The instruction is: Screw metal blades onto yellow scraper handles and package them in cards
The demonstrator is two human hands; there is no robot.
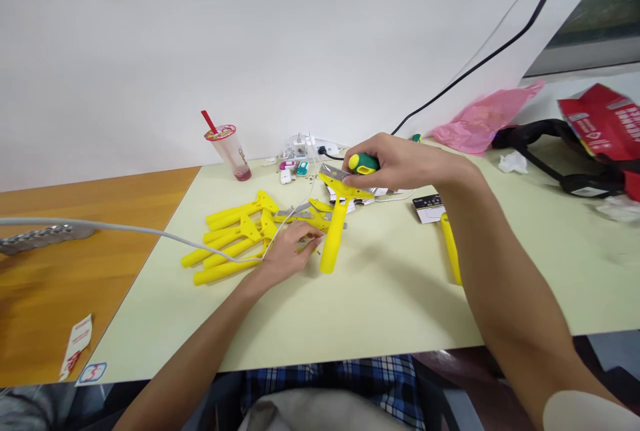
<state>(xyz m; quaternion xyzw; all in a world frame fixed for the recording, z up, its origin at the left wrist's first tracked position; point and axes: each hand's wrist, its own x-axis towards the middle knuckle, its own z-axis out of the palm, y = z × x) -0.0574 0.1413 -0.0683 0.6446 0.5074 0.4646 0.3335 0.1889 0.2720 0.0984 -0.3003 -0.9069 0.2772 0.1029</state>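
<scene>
My right hand (387,154) is raised over the table. Its fingertips hold a yellow scraper (335,238) by the metal blade end, so the handle points down toward me. Tucked in the same hand is a stubby screwdriver (363,164) with a green and yellow handle; its tip does not show. My left hand (290,249) rests low on the table beside the scraper's handle, thumb and fingers pinched together. Whatever lies between them is too small to make out. Several more yellow scrapers (227,236) lie in a pile left of and behind my left hand.
A plastic cup with a red straw (231,154) stands at the back left. Near the wall lie a power strip (305,146) and small coloured items (302,168). Another yellow piece (451,249) lies under my right forearm. A white cable (200,243) crosses the left side.
</scene>
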